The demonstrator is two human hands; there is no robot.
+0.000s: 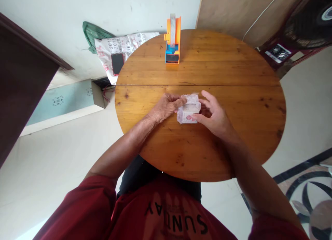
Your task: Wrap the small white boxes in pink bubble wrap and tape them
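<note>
A small box-like package [190, 110] in clear, crinkled plastic wrap rests on the round wooden table [181, 148]. At its upper left, my left hand [171, 106] pinches the wrap between thumb and fingers. My right hand [214, 117] is at the right side of the package, its thumb touching the lower front and its fingers spread apart near the right edge, the index finger raised. What the wrap encloses looks whitish, but its details cannot be made out.
An orange and blue tape dispenser [173, 42] stands near the table's far edge. Beyond the left edge, a phone [117, 63] lies on a printed white sack [103, 53] beside a green bag [94, 34]. A fan [308, 21] is at the upper right.
</note>
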